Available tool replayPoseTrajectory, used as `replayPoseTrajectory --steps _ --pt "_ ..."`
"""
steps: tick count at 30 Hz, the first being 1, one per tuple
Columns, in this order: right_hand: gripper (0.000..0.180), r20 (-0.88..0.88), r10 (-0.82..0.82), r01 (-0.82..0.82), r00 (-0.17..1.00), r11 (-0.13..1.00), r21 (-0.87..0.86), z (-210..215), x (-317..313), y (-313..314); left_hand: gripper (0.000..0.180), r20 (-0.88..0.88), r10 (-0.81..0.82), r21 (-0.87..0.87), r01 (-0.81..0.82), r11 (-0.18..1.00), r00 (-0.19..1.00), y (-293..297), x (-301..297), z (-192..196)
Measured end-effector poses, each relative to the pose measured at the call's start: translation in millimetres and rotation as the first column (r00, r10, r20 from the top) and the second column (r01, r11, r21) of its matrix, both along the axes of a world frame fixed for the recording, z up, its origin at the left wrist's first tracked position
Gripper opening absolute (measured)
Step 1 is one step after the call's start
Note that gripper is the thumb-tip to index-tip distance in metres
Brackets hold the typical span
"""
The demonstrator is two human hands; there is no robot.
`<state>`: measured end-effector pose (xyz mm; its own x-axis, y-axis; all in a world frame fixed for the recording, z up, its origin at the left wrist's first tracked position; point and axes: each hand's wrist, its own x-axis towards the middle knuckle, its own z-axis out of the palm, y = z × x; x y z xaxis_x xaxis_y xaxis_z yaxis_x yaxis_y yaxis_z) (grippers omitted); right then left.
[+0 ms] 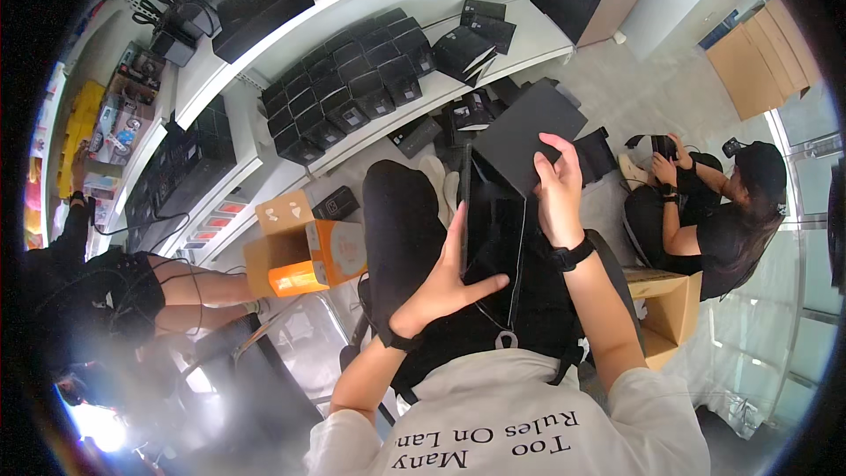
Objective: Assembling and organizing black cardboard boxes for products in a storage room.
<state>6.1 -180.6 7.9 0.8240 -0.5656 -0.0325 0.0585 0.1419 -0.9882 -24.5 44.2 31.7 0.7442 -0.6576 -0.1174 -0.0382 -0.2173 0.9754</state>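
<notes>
Above my lap is a black cardboard box (494, 220) with its large flap (539, 119) folded open, away from me. My left hand (445, 291) grips the box's left and near sides, its thumb lying across the near edge and its fingers along the outer wall. At the right side, my right hand (560, 189) holds the box by the edge where the flap meets the wall, its fingertips on the flap. The box's inside is dark, and I cannot make out whether anything lies in it.
White shelves (344, 137) ahead carry rows of small black boxes (352, 79). An orange-and-brown carton (308, 251) stands at my left, an open brown carton (667, 313) at my right. One person (705, 203) sits at the right holding something dark; another (97, 282) is at the left shelves.
</notes>
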Motion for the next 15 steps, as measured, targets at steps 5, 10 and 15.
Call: replayPoseTrajectory --steps 5,10,15 --pt "0.037 -0.246 -0.026 0.003 0.969 0.996 -0.091 -2 8 -24 0.078 -0.419 0.167 0.164 -0.107 0.981 0.893 15 4 -30" --pt "0.09 -0.201 0.131 -0.122 0.971 0.991 0.056 11 -15 -30 0.026 -0.491 0.437 0.17 -0.408 0.897 0.754 22 2 -50" --pt "0.106 -0.353 0.53 -0.552 0.771 0.833 0.044 30 -52 17 0.043 -0.498 0.419 0.257 -0.332 0.908 0.76 25 11 -18"
